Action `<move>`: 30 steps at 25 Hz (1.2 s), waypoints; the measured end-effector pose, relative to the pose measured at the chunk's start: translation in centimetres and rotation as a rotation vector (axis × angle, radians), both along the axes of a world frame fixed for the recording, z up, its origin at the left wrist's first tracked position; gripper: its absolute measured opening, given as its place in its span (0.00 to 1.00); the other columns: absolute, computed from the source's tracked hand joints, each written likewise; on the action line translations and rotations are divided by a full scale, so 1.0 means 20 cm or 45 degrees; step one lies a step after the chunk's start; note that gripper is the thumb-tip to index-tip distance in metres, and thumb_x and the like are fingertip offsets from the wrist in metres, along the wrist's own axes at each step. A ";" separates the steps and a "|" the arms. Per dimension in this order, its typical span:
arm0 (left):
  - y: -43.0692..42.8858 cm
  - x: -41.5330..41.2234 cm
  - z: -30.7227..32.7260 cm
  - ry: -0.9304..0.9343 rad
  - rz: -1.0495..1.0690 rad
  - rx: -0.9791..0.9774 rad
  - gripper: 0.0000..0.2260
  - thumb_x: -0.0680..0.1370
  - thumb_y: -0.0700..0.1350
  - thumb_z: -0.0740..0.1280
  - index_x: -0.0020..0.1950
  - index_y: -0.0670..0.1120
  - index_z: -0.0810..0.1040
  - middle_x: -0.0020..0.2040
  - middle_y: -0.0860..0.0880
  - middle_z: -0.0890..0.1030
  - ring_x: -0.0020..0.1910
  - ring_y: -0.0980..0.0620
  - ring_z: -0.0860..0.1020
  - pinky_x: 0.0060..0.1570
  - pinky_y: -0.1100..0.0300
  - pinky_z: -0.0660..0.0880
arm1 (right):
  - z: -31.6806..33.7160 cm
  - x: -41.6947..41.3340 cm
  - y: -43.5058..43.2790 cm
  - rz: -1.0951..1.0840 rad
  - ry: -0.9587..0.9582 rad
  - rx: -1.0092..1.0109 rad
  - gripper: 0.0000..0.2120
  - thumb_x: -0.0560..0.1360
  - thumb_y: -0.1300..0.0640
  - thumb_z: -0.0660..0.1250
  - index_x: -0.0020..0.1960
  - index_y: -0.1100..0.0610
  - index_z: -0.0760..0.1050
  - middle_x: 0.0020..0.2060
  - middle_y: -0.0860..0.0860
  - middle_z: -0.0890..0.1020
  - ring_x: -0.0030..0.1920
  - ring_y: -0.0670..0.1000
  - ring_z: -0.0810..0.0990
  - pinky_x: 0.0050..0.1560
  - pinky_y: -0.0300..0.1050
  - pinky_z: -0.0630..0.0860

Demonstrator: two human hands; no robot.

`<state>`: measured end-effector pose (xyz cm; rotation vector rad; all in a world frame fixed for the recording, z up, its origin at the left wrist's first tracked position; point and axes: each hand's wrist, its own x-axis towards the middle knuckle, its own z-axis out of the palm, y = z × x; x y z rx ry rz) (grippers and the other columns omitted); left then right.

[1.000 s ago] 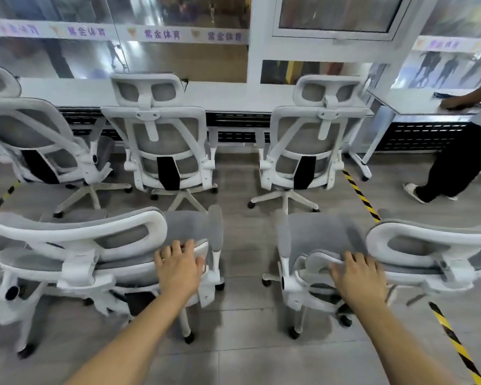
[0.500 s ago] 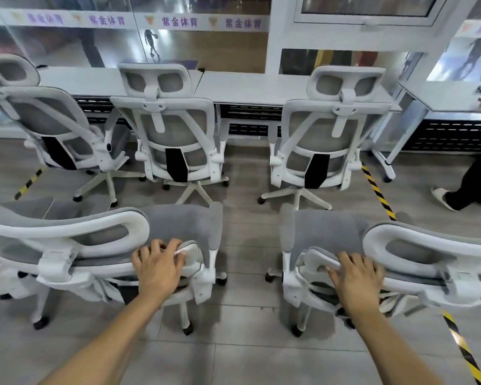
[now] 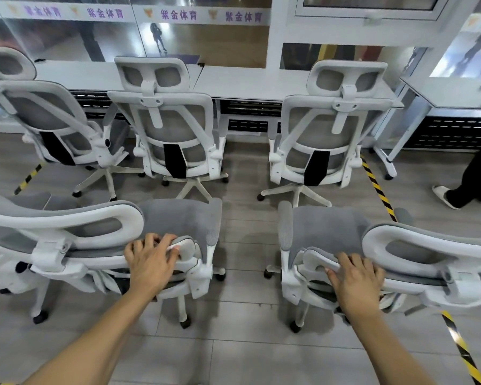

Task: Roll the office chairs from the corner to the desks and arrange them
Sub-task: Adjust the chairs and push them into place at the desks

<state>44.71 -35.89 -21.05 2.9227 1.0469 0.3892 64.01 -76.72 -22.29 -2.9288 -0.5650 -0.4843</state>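
Observation:
Two white-framed grey mesh office chairs stand side by side right in front of me. My left hand (image 3: 150,262) grips the top edge of the left chair's (image 3: 184,220) backrest, beside its headrest. My right hand (image 3: 356,276) grips the backrest top of the right chair (image 3: 328,229). Beyond them three more chairs face a long white desk (image 3: 250,81): one at the left (image 3: 53,120), one in the middle (image 3: 172,126), one at the right (image 3: 331,129).
Yellow-black floor tape (image 3: 378,187) runs past the right chairs, another strip (image 3: 28,177) lies at the left. A second white desk (image 3: 453,93) stands at the right, where a person's leg and shoe (image 3: 456,194) show. A glass wall runs behind the desks.
Both held chairs have rolled forward toward the row of three chairs at the desk, which now look nearer. The person at the right has shifted further right.

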 end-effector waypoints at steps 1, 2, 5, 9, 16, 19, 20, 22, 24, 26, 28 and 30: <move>0.01 0.00 0.00 0.000 -0.007 0.005 0.13 0.75 0.59 0.57 0.55 0.60 0.77 0.51 0.49 0.75 0.50 0.41 0.74 0.59 0.43 0.62 | 0.00 -0.01 0.01 0.002 0.001 -0.001 0.12 0.70 0.50 0.74 0.49 0.55 0.79 0.39 0.54 0.77 0.43 0.60 0.75 0.47 0.53 0.61; 0.01 0.00 0.00 0.001 -0.016 0.015 0.14 0.75 0.59 0.57 0.55 0.60 0.77 0.51 0.49 0.75 0.49 0.41 0.74 0.59 0.43 0.62 | 0.00 -0.02 0.01 -0.001 0.015 -0.002 0.13 0.69 0.51 0.77 0.49 0.55 0.79 0.39 0.54 0.77 0.43 0.60 0.75 0.47 0.53 0.62; 0.03 -0.02 -0.01 -0.009 -0.040 0.084 0.15 0.76 0.60 0.56 0.56 0.59 0.78 0.50 0.49 0.75 0.48 0.41 0.74 0.58 0.43 0.64 | 0.02 -0.03 0.03 -0.004 0.054 0.009 0.16 0.64 0.53 0.81 0.47 0.55 0.79 0.39 0.54 0.77 0.42 0.60 0.75 0.46 0.53 0.62; 0.05 -0.02 -0.01 0.007 -0.048 0.088 0.15 0.76 0.60 0.56 0.56 0.60 0.77 0.50 0.49 0.76 0.47 0.41 0.74 0.57 0.43 0.64 | 0.01 -0.05 0.04 -0.013 0.061 0.030 0.17 0.63 0.54 0.82 0.46 0.56 0.79 0.39 0.54 0.77 0.41 0.60 0.75 0.45 0.52 0.61; 0.02 -0.01 -0.02 -0.007 -0.045 0.124 0.15 0.76 0.59 0.56 0.56 0.58 0.78 0.50 0.48 0.76 0.46 0.42 0.73 0.55 0.43 0.64 | 0.02 -0.05 0.07 -0.010 0.054 0.043 0.16 0.64 0.53 0.81 0.46 0.55 0.78 0.38 0.52 0.77 0.41 0.59 0.74 0.46 0.52 0.61; 0.03 0.00 -0.01 0.011 -0.044 0.112 0.16 0.77 0.60 0.55 0.57 0.58 0.77 0.50 0.48 0.76 0.46 0.42 0.73 0.55 0.43 0.64 | 0.03 -0.03 0.09 -0.006 0.059 0.046 0.16 0.64 0.54 0.81 0.46 0.54 0.78 0.38 0.52 0.77 0.41 0.59 0.74 0.46 0.52 0.60; 0.03 0.00 -0.01 0.019 -0.044 0.101 0.16 0.77 0.60 0.55 0.57 0.58 0.77 0.50 0.48 0.76 0.47 0.42 0.73 0.55 0.43 0.64 | 0.03 -0.03 0.08 -0.006 0.063 0.043 0.16 0.64 0.54 0.82 0.46 0.54 0.78 0.38 0.52 0.77 0.41 0.59 0.74 0.46 0.52 0.60; 0.03 0.00 -0.02 0.021 -0.039 0.108 0.16 0.77 0.60 0.55 0.57 0.58 0.77 0.50 0.48 0.76 0.47 0.42 0.73 0.56 0.43 0.64 | 0.03 -0.03 0.08 -0.001 0.068 0.033 0.17 0.63 0.54 0.82 0.45 0.54 0.77 0.38 0.52 0.77 0.41 0.59 0.74 0.46 0.52 0.60; 0.02 0.00 -0.02 0.007 -0.040 0.117 0.16 0.77 0.60 0.55 0.57 0.58 0.77 0.50 0.48 0.76 0.47 0.42 0.72 0.56 0.43 0.64 | 0.03 -0.02 0.09 -0.002 0.050 0.029 0.16 0.64 0.53 0.81 0.46 0.54 0.77 0.38 0.52 0.77 0.41 0.59 0.74 0.46 0.52 0.60; 0.01 0.01 -0.02 0.002 -0.039 0.105 0.15 0.78 0.60 0.56 0.57 0.58 0.77 0.50 0.48 0.76 0.47 0.42 0.72 0.56 0.43 0.63 | 0.03 -0.01 0.12 -0.002 0.043 0.033 0.16 0.65 0.53 0.81 0.46 0.54 0.77 0.39 0.52 0.76 0.41 0.58 0.74 0.46 0.52 0.60; 0.01 0.01 0.00 0.014 -0.029 0.079 0.14 0.77 0.59 0.56 0.57 0.58 0.77 0.51 0.48 0.76 0.47 0.42 0.72 0.56 0.44 0.63 | 0.04 0.00 0.15 -0.013 0.057 0.043 0.15 0.65 0.54 0.80 0.46 0.55 0.76 0.39 0.53 0.76 0.42 0.58 0.74 0.46 0.52 0.60; 0.01 0.01 0.00 0.015 -0.029 0.051 0.14 0.77 0.59 0.57 0.56 0.59 0.77 0.50 0.48 0.76 0.47 0.42 0.73 0.56 0.44 0.63 | 0.03 -0.01 0.16 -0.017 0.071 0.052 0.16 0.65 0.54 0.80 0.45 0.55 0.76 0.38 0.53 0.76 0.42 0.59 0.73 0.46 0.52 0.60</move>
